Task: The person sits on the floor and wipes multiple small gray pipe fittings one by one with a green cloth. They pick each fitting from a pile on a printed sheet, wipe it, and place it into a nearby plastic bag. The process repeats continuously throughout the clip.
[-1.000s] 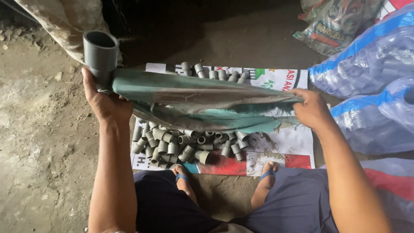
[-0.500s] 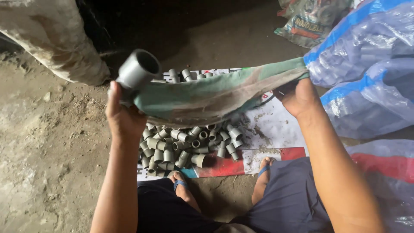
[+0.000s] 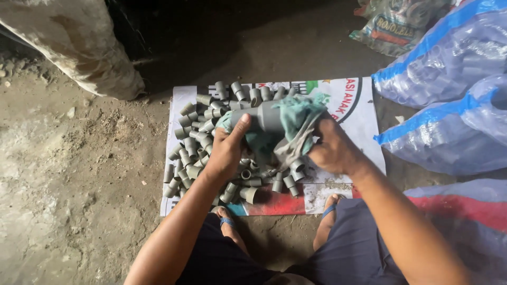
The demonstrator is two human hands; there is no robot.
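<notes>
Two bare feet in blue-strapped sandals point(image 3: 228, 221) rest on the dirt floor at the near edge, knees spread to either side. Just beyond them, a printed paper sheet point(image 3: 364, 142) lies flat, a pile of small grey plastic pipe fittings point(image 3: 198, 142) heaped on its left and middle. Above the pile, the left hand point(image 3: 227, 153) grips a larger grey plastic pipe reducer point(image 3: 261, 117), thumb pressed on top. The right hand point(image 3: 332, 150) is clenched around a bunched teal-green cloth rag point(image 3: 296, 119) wrapped over the reducer's right end. Right, clear plastic sacks with blue stripes point(image 3: 449, 100) bulge. Far left, a dirty pale sack point(image 3: 79, 42).
</notes>
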